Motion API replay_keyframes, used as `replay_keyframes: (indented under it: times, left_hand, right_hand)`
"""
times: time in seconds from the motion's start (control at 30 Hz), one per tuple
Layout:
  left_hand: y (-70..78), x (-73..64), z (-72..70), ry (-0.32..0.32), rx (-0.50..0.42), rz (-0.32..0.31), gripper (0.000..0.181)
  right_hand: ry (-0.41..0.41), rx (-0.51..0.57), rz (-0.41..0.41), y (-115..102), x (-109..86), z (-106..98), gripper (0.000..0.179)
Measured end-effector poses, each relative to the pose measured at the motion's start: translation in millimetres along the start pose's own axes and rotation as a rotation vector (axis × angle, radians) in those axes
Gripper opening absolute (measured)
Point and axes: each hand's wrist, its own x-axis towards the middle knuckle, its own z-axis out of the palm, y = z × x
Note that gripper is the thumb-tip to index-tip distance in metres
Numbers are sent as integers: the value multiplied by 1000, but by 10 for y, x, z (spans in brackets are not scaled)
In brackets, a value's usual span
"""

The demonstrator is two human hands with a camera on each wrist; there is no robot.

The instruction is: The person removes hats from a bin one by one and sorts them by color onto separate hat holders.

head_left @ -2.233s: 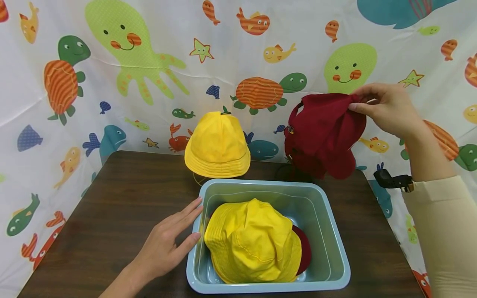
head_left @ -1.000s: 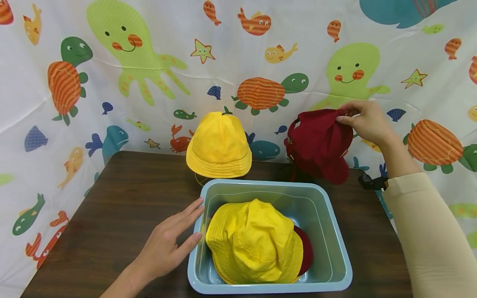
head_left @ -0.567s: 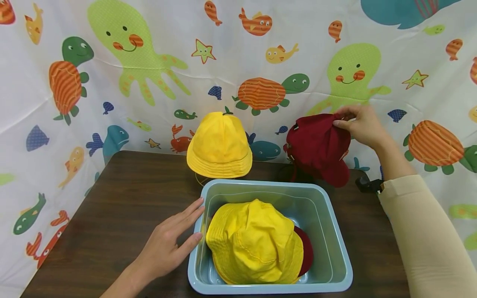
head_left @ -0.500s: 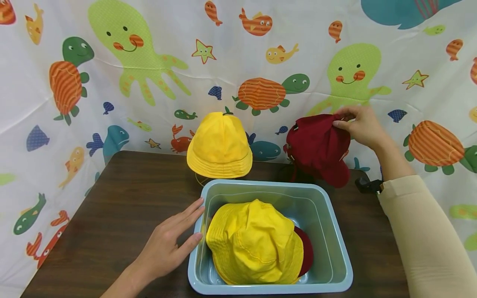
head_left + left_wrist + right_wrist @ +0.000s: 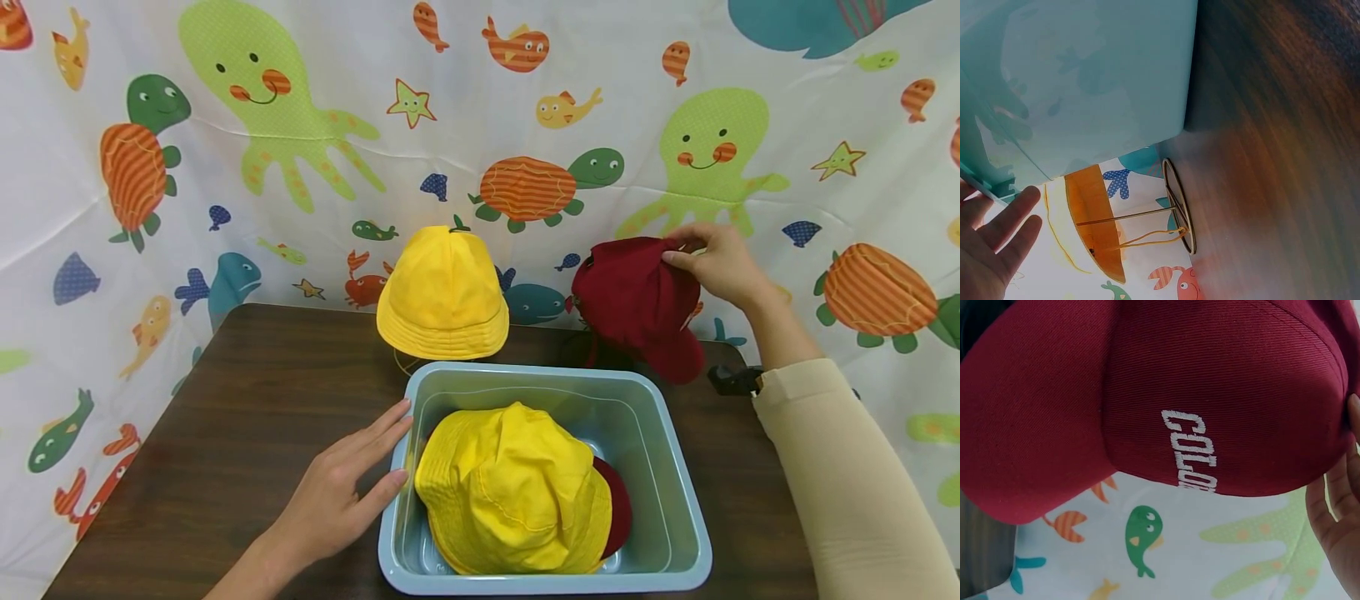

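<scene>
My right hand [image 5: 716, 265] pinches the crown of a dark red baseball cap [image 5: 626, 296] at the back right of the table. Its brim points down to the right. White stitched letters show on this cap [image 5: 1229, 375] in the right wrist view. With straight, spread fingers, my left hand [image 5: 341, 487] touches the left rim of a light blue plastic basin [image 5: 540, 368]. Inside lies a yellow bucket hat [image 5: 517, 492], partly covering another dark red cap [image 5: 617, 510], whose brim sticks out at right.
Behind the basin, another yellow hat [image 5: 442, 287] sits on a thin wire stand [image 5: 1179, 206]. The dark wooden table [image 5: 247, 400] backs onto a white curtain [image 5: 450, 75] printed with sea animals. A black wrist device [image 5: 735, 380] hangs under the right sleeve.
My right hand has moved down and left, lowering the red cap it holds toward the table's back right. My left hand and the basin have stayed in place.
</scene>
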Motion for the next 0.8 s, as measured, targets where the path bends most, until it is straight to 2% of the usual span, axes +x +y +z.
replay_keyframes:
  times: [0.57,0.8]
  left_hand:
    - [-16,-3,8,0,-29,-2,66]
    - [-16,-2,12,0,-33,-6,66]
  right_hand:
    - [-74,44,78,14,-36,81,39]
    - [-78,40,68,26,-46,85,40]
